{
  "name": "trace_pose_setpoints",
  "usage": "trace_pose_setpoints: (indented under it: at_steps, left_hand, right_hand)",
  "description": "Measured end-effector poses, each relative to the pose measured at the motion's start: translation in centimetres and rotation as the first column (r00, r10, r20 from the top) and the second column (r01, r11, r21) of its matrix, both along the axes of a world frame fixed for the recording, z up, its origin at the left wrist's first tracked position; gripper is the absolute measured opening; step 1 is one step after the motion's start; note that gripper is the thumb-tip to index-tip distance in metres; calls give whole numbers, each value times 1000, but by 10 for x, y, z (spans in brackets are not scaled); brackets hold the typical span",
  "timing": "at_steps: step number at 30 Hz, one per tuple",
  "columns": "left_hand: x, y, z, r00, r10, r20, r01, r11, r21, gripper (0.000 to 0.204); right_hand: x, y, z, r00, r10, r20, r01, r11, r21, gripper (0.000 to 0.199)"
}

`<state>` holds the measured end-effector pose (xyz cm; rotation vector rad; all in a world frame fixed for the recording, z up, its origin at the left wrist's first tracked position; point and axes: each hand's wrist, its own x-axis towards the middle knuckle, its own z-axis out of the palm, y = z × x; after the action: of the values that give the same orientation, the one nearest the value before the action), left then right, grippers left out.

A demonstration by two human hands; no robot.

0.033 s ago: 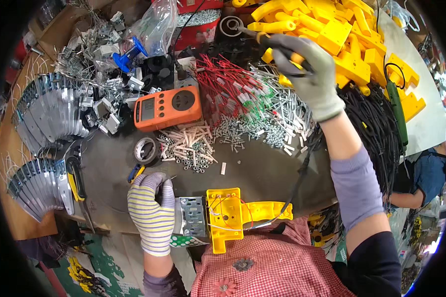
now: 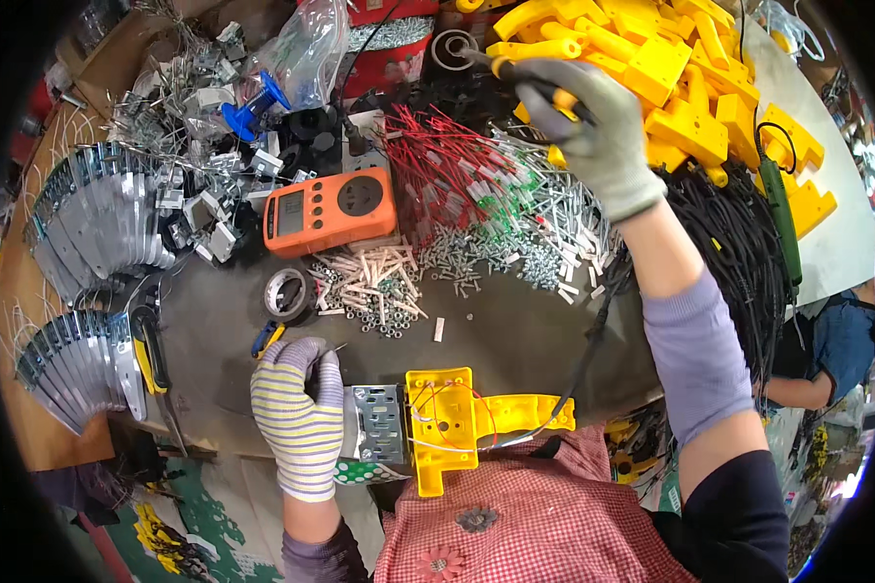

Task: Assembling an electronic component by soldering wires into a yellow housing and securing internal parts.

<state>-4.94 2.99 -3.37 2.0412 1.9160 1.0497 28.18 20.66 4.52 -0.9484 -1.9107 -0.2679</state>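
Maybe my curled left hand (image 2: 298,406), contents unclear, bumps the casing (image 2: 445,429) off the near edge of the desk (image 2: 525,335); right hand (image 2: 601,136) grips tool (image 2: 501,67).

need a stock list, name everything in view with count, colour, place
housings: many, yellow, top right
open housing: one, yellow, front edge
slotted plate: one, silver, beside open housing
meter: one, orange, left of centre
tape roll: one, grey, below meter
spool: one, blue, upper left
metal parts: many, silver, upper left
fanned plates: two groups, silver, left
cutter: one, yellow-black, left
wires: many, red, upper centre
screws: many, silver, centre
small pieces: many, white, below meter
cables: many, black, right
pen-shaped tool: one, green, right
handled tool: one, dark-and-yellow, top centre
left hand: one, striped glove, front left
right hand: one, grey glove, holding handled tool
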Motion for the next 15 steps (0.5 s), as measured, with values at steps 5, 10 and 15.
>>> trace_pose_setpoints:
  at_steps: [5,10,15]
  left_hand:
    - [0,1,0,1000,14,25,-15,999,52,13]
    - [-2,5,4,1000,-14,-12,15,999,52,12]
    - [-7,6,-2,998,-29,-52,33,996,80,12]
  right_hand:
    - [-3,66,-16,968,-160,195,183,977,-108,29]
    - [3,61,-22,955,-75,287,62,997,52,29]
    - [-23,61,-14,736,-30,676,193,967,-168,43]
